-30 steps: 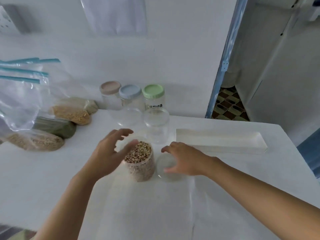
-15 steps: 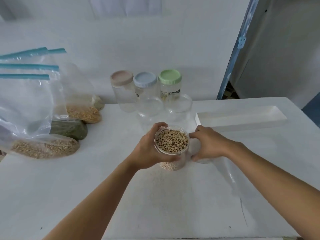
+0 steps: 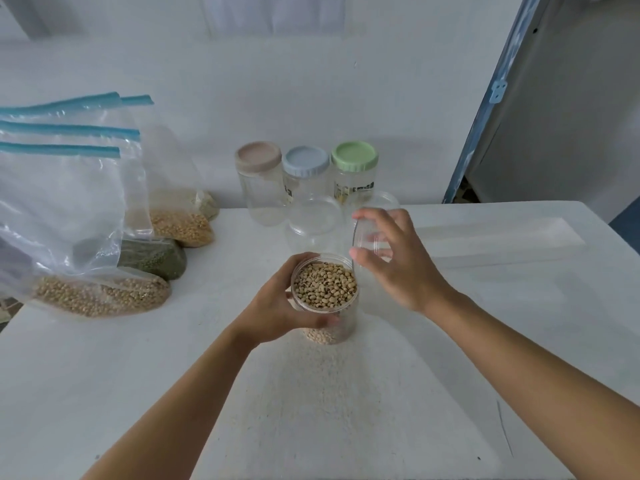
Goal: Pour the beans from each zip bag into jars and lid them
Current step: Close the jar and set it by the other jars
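A clear jar [image 3: 327,329] filled to the brim with pale black-eyed beans stands on the white table [image 3: 138,375]. My left hand [image 3: 277,306] grips the jar around its upper wall. Just right of and above the jar's mouth, my right hand [image 3: 398,261] holds a clear round lid [image 3: 365,239], tilted on edge between thumb and fingers. Several zip bags [image 3: 100,292] with beans lie at the left, blue zip strips upward.
Three lidded jars stand at the back: pink lid [image 3: 258,155], blue lid [image 3: 305,161], green lid [image 3: 354,154]. Two clear jars [image 3: 313,220] stand in front of them. A white tray [image 3: 502,237] lies at the right. A doorway opens at the far right.
My left hand closed around the bean jar. My right hand picked the clear lid up off the table and raised it beside the jar's mouth.
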A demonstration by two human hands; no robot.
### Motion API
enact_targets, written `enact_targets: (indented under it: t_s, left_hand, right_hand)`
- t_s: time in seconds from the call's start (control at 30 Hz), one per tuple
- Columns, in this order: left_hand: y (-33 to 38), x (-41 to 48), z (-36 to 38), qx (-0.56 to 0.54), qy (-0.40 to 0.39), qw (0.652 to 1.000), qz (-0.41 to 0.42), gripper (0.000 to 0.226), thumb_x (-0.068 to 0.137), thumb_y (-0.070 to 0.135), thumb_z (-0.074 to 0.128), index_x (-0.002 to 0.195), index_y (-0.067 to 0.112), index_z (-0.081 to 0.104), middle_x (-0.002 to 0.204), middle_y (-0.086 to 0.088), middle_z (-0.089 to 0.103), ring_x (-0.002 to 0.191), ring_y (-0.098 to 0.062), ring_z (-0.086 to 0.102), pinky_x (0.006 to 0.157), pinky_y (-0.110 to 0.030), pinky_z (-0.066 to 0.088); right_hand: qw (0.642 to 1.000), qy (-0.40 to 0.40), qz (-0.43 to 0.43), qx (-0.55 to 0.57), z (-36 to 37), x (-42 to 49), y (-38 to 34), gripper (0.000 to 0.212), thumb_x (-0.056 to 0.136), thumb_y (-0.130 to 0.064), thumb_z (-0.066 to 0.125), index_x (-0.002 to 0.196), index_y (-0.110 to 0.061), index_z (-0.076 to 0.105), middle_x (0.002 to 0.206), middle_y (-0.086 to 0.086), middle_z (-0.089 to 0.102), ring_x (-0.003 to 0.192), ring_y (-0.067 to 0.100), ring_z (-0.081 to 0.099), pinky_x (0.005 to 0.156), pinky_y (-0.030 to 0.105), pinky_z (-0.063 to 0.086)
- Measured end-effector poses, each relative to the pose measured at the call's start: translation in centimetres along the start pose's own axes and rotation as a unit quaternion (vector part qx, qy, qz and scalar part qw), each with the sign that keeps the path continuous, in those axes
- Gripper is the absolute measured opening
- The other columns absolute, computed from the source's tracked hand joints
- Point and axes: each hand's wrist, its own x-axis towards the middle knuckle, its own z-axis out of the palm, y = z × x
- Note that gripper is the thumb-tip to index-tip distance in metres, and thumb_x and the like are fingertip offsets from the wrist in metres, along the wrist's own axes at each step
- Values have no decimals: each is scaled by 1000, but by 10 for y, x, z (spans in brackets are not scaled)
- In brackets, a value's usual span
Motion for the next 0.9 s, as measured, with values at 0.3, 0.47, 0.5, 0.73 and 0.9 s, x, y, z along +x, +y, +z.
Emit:
enact_targets:
  t_s: [0.3, 0.47, 0.5, 0.73, 0.9]
  left_hand:
    - [-7, -3, 11, -45, 0, 999, -22, 88, 68, 21, 93, 143, 31, 47, 133, 9, 64, 127, -10, 59, 110, -38, 47]
    - [-10, -2, 14, -83, -11, 996, -15, 85, 74, 8, 91, 144, 21, 46, 132, 1, 65, 125, -19, 62, 99, -31, 53]
    - [-9, -3, 15, -95, -8, 995, -17, 87, 71, 14, 91, 144, 21, 45, 132, 1, 65, 125, -19, 62, 98, -29, 52]
    - [-10, -3, 18, -118, 2, 993, -21, 99, 59, 40, 89, 145, 25, 43, 135, 1, 62, 130, -16, 57, 103, -29, 49]
    - [-13, -1, 18, -117, -5, 993, -24, 97, 60, 34, 90, 144, 25, 43, 135, 2, 61, 130, -18, 57, 104, -30, 49]
  right_hand:
    - [988, 104, -106, 32, 17, 7, 0, 54, 80, -55, 77, 98, -12, 50, 114, 7, 52, 122, 23, 55, 100, 50, 50]
    - [989, -43, -140, -9, 27, -6, 10, 47, 85, -44, 76, 75, -13, 43, 97, 5, 64, 145, 3, 38, 109, 40, 44]
    - [986, -63, -153, -20, 29, -8, 12, 48, 84, -43, 77, 73, -12, 42, 93, 5, 63, 146, 3, 36, 107, 39, 45]
    - [969, -147, -167, -112, 31, 0, 8, 43, 75, -42, 84, 100, -23, 54, 147, 2, 47, 146, 11, 27, 108, 42, 42]
    - [933, -255, -156, -202, 26, 21, -11, 88, 68, -51, 81, 145, -44, 38, 133, -8, 40, 126, 12, 33, 103, 36, 42]
